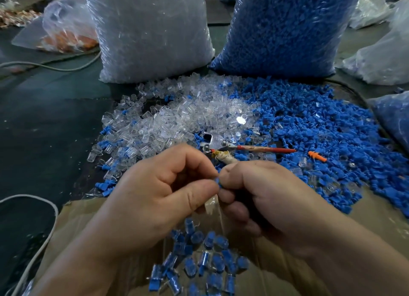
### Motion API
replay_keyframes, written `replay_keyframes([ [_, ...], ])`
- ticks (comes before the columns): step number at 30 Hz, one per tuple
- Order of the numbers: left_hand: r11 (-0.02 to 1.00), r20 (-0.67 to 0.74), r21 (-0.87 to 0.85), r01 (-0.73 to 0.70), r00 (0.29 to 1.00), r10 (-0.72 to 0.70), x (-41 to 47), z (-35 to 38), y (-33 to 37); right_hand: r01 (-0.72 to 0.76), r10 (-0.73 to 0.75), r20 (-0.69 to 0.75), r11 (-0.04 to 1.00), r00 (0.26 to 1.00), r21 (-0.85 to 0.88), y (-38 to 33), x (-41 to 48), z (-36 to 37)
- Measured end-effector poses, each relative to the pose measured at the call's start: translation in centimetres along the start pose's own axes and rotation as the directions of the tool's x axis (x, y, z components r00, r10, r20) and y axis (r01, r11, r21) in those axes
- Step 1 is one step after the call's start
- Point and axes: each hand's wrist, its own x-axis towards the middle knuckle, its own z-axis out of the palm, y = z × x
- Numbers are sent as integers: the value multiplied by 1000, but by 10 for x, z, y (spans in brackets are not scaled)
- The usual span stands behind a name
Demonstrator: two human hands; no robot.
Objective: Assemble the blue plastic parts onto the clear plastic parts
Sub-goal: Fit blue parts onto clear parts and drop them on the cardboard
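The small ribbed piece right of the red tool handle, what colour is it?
The ribbed piece is orange; head view.

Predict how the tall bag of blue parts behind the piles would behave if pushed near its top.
The bag of blue parts probably feels heavy, being packed full. Its thin, crinkled film would likely dent and slump rather than tip cleanly. The glossy surface may be slippery.

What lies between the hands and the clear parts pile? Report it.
A metal tool with a red handle lies beyond the left hand and right hand, at the near edge of the clear parts pile. Nothing else visible blocks them.
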Motion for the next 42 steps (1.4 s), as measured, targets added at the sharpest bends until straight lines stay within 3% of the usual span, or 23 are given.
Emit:
replay_keyframes([
  [3, 981, -1, 181, 67, 998, -68, -1, -10, -1, 83, -164, -154, 896, 974, -435, -3, -3, -8],
  [5, 942, 16, 313, 119, 991, -130, 0, -12, -2, 120, -278, -232, 842, 932, -525, -9, -12, -17],
  [7, 905, 20, 396, 158, 983, -181, -1, -13, -3, 153, -438, -311, 750, 844, -643, -16, -24, -30],
  [9, 866, 34, 462, 192, 972, -233, 0, -12, -2, 74, -606, -342, 555, 718, -829, -25, -42, -48],
  [11, 802, 78, 567, 187, 957, -278, 2, -9, 1, -76, -630, -390, 466, 672, -882, -25, -59, -68],
  [15, 742, 97, 658, 130, 962, -254, 1, -2, 2, -212, -545, -455, 450, 704, -867, 31, -90, -106],
  [17, 744, 122, 659, 111, 960, -251, -3, 2, 2, -368, -407, -519, 394, 752, -842, 62, -98, -105],
  [19, 747, 159, 660, 79, 957, -241, -8, 3, 2, -474, -306, -581, 359, 754, -804, 76, -103, -95],
  [21, 753, 180, 656, 50, 959, -220, -9, 2, 1, -501, -307, -597, 339, 741, -796, 79, -104, -78],
  [23, 763, 177, 644, 46, 962, -208, -8, 3, 1, -416, -365, -535, 356, 762, -836, 75, -101, -61],
  [26, 771, 91, 621, 138, 965, -245, -4, 1, 1, -387, -304, -504, 371, 808, -844, 70, -98, -55],
  [28, 756, -63, 608, 242, 964, -258, -2, -5, 0, -404, -336, -506, 330, 794, -853, 69, -95, -62],
  [32, 615, -351, 668, 420, 906, -238, 1, -25, -10, -311, -261, -410, 349, 874, -884, 37, -87, -54],
  [37, 476, -336, 712, 516, 846, -414, 4, -39, -20, -44, -316, -219, 479, 923, -877, 0, -49, -26],
  [42, 446, -290, 748, 491, 847, -446, 8, -22, -24, 78, -323, -34, 328, 946, -941, -6, 4, -2],
])
